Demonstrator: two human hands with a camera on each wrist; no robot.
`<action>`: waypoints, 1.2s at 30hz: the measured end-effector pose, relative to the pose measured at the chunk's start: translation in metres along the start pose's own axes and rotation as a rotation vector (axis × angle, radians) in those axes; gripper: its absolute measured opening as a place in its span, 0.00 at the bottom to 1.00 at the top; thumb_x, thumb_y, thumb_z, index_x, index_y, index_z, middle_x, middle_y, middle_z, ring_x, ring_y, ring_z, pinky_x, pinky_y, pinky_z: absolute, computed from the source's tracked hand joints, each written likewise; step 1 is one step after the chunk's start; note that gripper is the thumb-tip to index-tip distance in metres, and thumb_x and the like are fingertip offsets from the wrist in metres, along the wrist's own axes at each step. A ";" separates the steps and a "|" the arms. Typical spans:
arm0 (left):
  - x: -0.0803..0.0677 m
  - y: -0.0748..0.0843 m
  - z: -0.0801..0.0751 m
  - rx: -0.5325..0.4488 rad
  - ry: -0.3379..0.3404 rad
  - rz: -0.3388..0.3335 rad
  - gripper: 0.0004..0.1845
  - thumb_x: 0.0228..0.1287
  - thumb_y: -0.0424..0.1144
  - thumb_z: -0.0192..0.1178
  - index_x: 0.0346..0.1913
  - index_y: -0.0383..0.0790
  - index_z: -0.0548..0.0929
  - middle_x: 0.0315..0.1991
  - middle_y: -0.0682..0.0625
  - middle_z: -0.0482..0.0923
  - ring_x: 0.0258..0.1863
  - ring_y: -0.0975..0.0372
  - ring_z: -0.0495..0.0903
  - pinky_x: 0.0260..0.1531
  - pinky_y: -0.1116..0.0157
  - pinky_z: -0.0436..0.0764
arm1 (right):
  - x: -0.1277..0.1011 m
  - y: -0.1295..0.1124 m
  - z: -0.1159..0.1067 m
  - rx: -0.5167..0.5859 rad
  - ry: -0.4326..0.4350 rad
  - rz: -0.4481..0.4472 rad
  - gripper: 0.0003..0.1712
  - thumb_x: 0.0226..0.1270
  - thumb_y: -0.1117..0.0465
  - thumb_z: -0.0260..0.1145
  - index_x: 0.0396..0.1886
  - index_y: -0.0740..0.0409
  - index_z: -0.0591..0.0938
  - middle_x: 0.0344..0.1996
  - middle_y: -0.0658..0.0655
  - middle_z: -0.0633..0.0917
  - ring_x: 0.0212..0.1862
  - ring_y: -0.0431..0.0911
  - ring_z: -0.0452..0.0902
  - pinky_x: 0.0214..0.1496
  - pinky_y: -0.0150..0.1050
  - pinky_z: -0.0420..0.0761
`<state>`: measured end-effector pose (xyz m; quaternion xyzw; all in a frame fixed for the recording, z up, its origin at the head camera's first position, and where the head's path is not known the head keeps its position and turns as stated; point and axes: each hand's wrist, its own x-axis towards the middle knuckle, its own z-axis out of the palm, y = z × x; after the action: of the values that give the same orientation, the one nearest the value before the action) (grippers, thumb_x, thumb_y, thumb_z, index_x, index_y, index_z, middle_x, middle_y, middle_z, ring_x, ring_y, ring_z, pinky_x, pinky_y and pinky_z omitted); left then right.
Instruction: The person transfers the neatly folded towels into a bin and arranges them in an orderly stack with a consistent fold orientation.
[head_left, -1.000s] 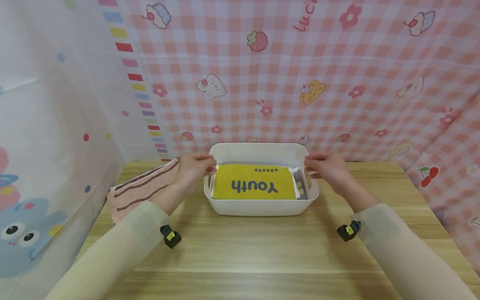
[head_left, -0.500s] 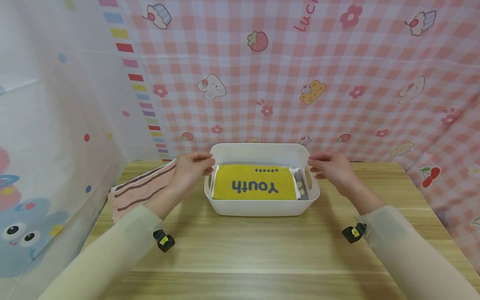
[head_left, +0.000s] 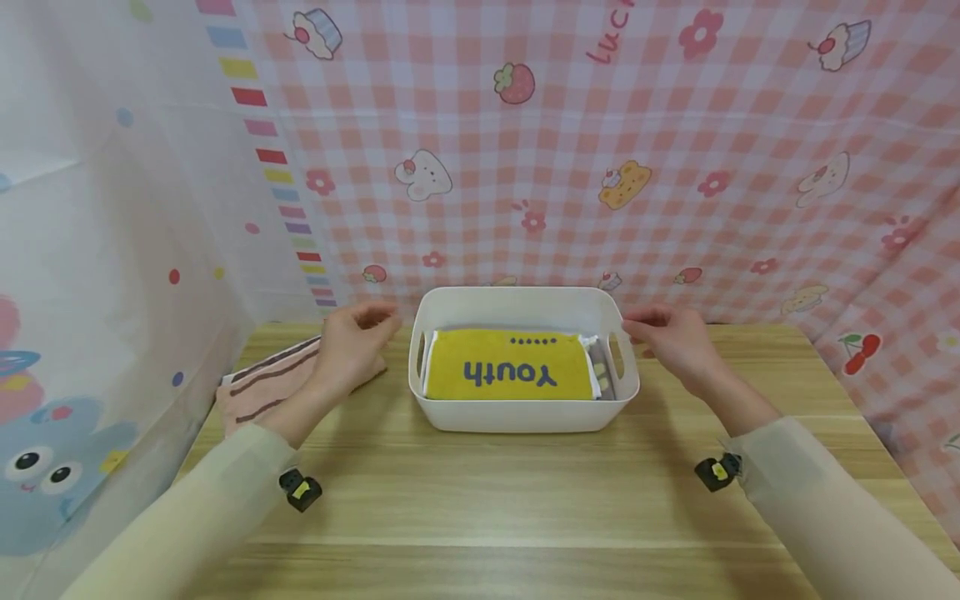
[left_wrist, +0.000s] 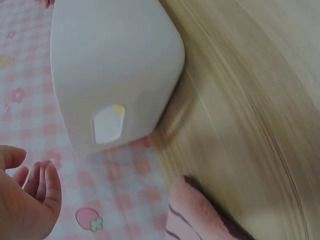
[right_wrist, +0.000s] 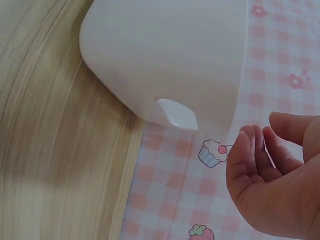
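Observation:
A white plastic bin (head_left: 525, 414) stands at the back middle of the wooden table (head_left: 510, 508). Inside it lies a folded yellow towel (head_left: 510, 367) printed "Youth", with more folded cloth along its right side. My left hand (head_left: 351, 346) hovers left of the bin, fingers relaxed and holding nothing, above a pink striped towel (head_left: 262, 385). My right hand (head_left: 670, 337) floats just right of the bin's handle slot, also loose and empty. The left wrist view shows the bin's end wall (left_wrist: 115, 65) and my left hand (left_wrist: 27, 192); the right wrist view shows the bin (right_wrist: 170, 55) and my right hand (right_wrist: 275, 185).
A pink checked cloth backdrop (head_left: 600, 150) hangs behind the table, and a white patterned sheet (head_left: 112, 250) closes the left side. The pink striped towel (left_wrist: 200, 215) lies at the table's left back corner.
Both hands have let go of the bin's rim and drawn outward. The left hand moved left over the pink towel; the right hand moved slightly right. The bin stayed put.

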<state>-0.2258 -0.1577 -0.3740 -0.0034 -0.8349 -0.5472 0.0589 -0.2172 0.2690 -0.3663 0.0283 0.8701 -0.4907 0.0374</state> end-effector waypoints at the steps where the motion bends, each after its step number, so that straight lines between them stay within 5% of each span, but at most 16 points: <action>1: -0.001 -0.002 -0.002 0.020 0.008 0.020 0.15 0.73 0.40 0.66 0.55 0.33 0.88 0.44 0.43 0.84 0.37 0.61 0.77 0.31 0.73 0.78 | 0.000 0.001 0.000 -0.006 0.006 -0.004 0.23 0.81 0.54 0.63 0.63 0.68 0.81 0.57 0.67 0.83 0.53 0.54 0.78 0.46 0.37 0.86; 10: -0.008 -0.023 -0.015 0.153 0.072 0.158 0.17 0.72 0.36 0.64 0.59 0.31 0.85 0.51 0.38 0.86 0.44 0.54 0.80 0.40 0.70 0.77 | 0.002 0.012 0.004 -0.074 0.038 -0.026 0.21 0.80 0.56 0.64 0.59 0.69 0.83 0.52 0.67 0.85 0.48 0.54 0.78 0.39 0.33 0.84; 17: -0.009 -0.045 -0.025 0.289 0.056 0.263 0.20 0.74 0.37 0.62 0.65 0.35 0.83 0.62 0.36 0.82 0.59 0.43 0.80 0.59 0.46 0.79 | 0.005 0.019 0.009 -0.105 0.043 -0.045 0.19 0.78 0.59 0.65 0.56 0.72 0.84 0.49 0.69 0.87 0.43 0.53 0.81 0.39 0.38 0.86; 21: -0.007 -0.062 -0.031 0.449 -0.003 0.254 0.28 0.73 0.38 0.65 0.72 0.34 0.76 0.68 0.33 0.76 0.68 0.39 0.73 0.67 0.40 0.71 | 0.006 0.021 0.011 -0.110 0.028 -0.034 0.19 0.78 0.59 0.65 0.56 0.72 0.84 0.50 0.69 0.86 0.42 0.54 0.82 0.38 0.38 0.85; 28: -0.006 -0.086 -0.036 0.660 -0.022 0.327 0.37 0.68 0.38 0.69 0.78 0.35 0.69 0.69 0.24 0.69 0.64 0.32 0.73 0.60 0.35 0.75 | 0.006 0.024 0.013 -0.104 0.029 -0.014 0.21 0.78 0.59 0.65 0.58 0.73 0.83 0.51 0.70 0.86 0.40 0.52 0.82 0.38 0.36 0.85; 33: -0.006 -0.096 -0.038 0.777 -0.005 0.404 0.38 0.65 0.38 0.70 0.76 0.32 0.70 0.68 0.21 0.69 0.58 0.30 0.76 0.53 0.35 0.78 | 0.007 0.025 0.013 -0.091 0.023 -0.009 0.21 0.78 0.59 0.64 0.58 0.74 0.83 0.51 0.70 0.86 0.39 0.51 0.82 0.36 0.33 0.84; 36: -0.007 -0.100 -0.040 0.834 -0.028 0.391 0.35 0.63 0.37 0.70 0.71 0.27 0.74 0.67 0.19 0.69 0.59 0.28 0.74 0.58 0.33 0.74 | 0.007 0.026 0.013 -0.084 0.026 -0.012 0.21 0.78 0.59 0.65 0.57 0.74 0.83 0.51 0.70 0.86 0.38 0.50 0.82 0.36 0.33 0.84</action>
<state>-0.2217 -0.2338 -0.4507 -0.1442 -0.9682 -0.1428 0.1459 -0.2218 0.2717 -0.3960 0.0277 0.8905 -0.4534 0.0244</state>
